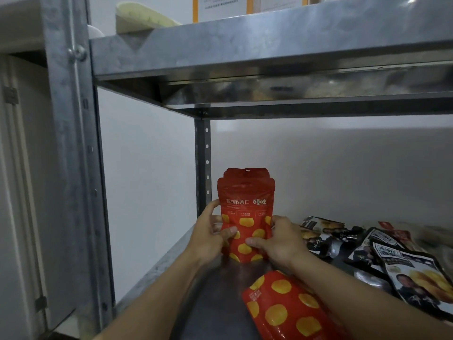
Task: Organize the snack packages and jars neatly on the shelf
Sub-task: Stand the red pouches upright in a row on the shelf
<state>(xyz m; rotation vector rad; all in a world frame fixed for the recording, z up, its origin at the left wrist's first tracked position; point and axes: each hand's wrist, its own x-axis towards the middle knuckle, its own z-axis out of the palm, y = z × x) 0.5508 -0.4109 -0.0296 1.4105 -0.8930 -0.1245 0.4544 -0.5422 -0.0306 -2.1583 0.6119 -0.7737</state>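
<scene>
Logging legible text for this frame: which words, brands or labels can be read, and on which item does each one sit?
"熟制板栗仁": white print on the upright red pouch.
"百草味": brand mark, same pouch, to the right of that line.
Small print under those: too small to read.
Lying red pouch: label blurred.
Black packages: characters blurred, unreadable.
Orange-edged sheets on the upper shelf: too small.
</scene>
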